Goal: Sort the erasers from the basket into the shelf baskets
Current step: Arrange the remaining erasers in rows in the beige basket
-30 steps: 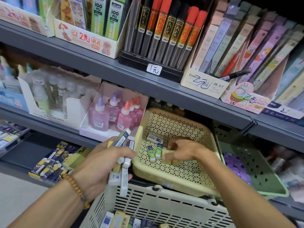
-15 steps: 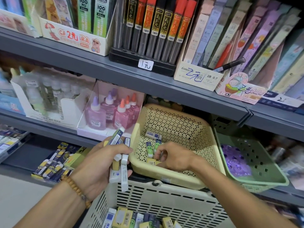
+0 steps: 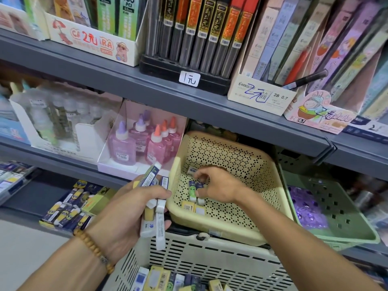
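While left hand (image 3: 134, 208) grips a bundle of erasers (image 3: 154, 203) beside yellow basket's (image 3: 228, 229) left rim, right hand (image 3: 216, 185) inside, pinching green eraser (image 3: 192, 191).

Grey metal shelving (image 3: 189, 101) filled the view, its boards running on a slant from upper left to lower right. On the upper board stood a black rack of lead tubes (image 3: 199, 38) with a handwritten price tag (image 3: 189, 78) on its front. Left of that rack sat a white carton (image 3: 92, 42); right of it, a cream box of refills (image 3: 262, 95). Below the rack, on the next board, pink glue bottles (image 3: 142, 143) stood in a white tray. Pale floor (image 3: 25, 244) showed at lower left.
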A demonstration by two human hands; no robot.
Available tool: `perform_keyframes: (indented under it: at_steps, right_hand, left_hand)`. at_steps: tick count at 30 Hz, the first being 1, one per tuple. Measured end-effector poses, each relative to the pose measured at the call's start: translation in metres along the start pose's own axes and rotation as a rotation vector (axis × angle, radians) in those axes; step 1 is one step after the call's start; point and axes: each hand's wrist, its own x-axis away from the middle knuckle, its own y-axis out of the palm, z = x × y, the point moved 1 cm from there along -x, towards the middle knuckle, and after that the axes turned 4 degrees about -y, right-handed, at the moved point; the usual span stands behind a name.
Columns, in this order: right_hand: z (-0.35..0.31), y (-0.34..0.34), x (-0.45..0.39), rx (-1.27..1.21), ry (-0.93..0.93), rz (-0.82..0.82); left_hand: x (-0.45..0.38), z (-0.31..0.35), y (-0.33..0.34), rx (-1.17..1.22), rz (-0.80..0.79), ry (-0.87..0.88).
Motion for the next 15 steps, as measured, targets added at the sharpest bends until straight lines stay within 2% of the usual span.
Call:
perform_keyframes:
  at_steps: [6, 10, 15]
  right_hand:
    - [-0.009, 0.008, -0.008, 0.037, 0.025, -0.021]
    - [-0.017, 0.009, -0.020, -0.183, 0.146, -0.031]
    - [-0.009, -0.006, -0.026, -0.037, 0.104, 0.254]
  left_hand:
    - [0.002, -0.001, 0.003, -0.013, 0.003, 0.011]
    - [0.005, -0.002, 0.004, -0.007, -0.003, 0.005]
    - [0.005, -0.002, 0.005, -0.005, 0.002, 0.008]
